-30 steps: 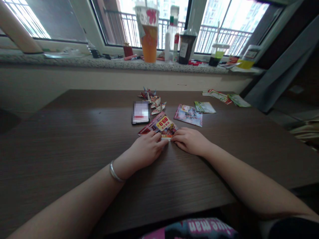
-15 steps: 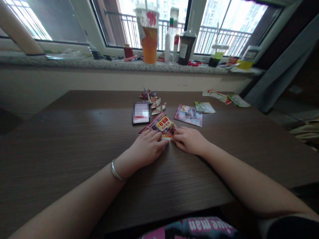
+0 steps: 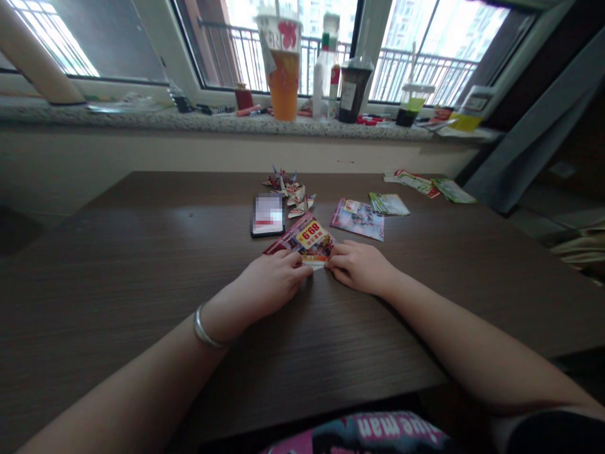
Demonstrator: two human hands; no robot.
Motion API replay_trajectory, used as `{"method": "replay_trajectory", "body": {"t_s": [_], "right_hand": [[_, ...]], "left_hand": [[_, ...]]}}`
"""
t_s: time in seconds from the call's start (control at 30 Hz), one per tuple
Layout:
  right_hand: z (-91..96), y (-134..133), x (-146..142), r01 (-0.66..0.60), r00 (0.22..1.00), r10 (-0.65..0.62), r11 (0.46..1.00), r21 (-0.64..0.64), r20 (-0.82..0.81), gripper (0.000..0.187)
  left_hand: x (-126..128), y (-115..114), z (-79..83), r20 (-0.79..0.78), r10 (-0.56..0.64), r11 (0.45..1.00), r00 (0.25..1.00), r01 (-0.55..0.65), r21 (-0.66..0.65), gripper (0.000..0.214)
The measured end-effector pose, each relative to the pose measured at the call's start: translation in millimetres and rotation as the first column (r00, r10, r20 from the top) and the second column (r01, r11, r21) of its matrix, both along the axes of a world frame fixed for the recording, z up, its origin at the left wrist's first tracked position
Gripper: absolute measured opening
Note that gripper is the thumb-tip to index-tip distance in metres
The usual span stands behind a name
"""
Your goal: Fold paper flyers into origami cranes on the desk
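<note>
See the left hand (image 3: 271,280) resting on the near left edge of a printed sheet (image 3: 309,236), with fingers bent and bunched close; cannot tell whether pinching the paper or only pressing it down. See the right hand (image 3: 362,268) narrow at the near right corner, with thumb and fingertips closed on the paper. Notice a pale strip along the near edge between both hands, and farther up a yellow patch with upside-down red figures. Find this sheet lying on the brown table (image 3: 142,252), with a corner pointing towards the window. Note a silver bracelet (image 3: 205,328) round the left wrist. Spot a phone (image 3: 268,215) just beyond the sheet to the left, with its screen blurred, and beside it a cluster of folded paper pieces (image 3: 297,197). See to the right a pink-and-blue leaflet (image 3: 358,219), next to it a fan of green-edged papers (image 3: 389,203). Make out, on the stone windowsill (image 3: 217,123), a tall cup of orange drink (image 3: 285,82) and a dark drink (image 3: 352,91) in a lidded cup
</note>
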State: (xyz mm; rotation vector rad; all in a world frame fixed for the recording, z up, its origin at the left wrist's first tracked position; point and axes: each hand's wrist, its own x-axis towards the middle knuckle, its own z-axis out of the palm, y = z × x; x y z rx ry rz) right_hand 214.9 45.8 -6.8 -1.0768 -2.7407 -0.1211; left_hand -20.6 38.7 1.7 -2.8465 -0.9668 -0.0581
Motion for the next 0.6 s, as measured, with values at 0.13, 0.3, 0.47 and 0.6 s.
{"method": "replay_trajectory", "body": {"t_s": [0.13,0.3,0.47,0.6], "right_hand": [[-1.3,0.7,1.0,-0.003,1.0,0.003,1.0,0.0,-0.017,0.024],[-1.3,0.8,1.1,-0.009,1.0,0.009,1.0,0.002,-0.009,0.022],[0.2,0.2,0.2,-0.012,1.0,0.012,1.0,0.002,0.001,0.023],[0.3,0.8,0.3,-0.016,1.0,0.016,1.0,-0.001,-0.005,0.024]], "left_hand": [[-3.2,-0.2,5.5,-0.012,0.032,0.997,0.999,-0.033,-0.076,0.03],[-11.5,-0.9,11.8,0.028,0.04,0.987,0.999,-0.035,-0.155,0.035],[-19.3,-1.5,12.3,0.008,0.055,0.985,0.998,-0.053,-0.166,0.046],[-23.1,-1.2,11.9,0.011,0.069,0.98,0.998,-0.066,-0.185,0.048]]}}
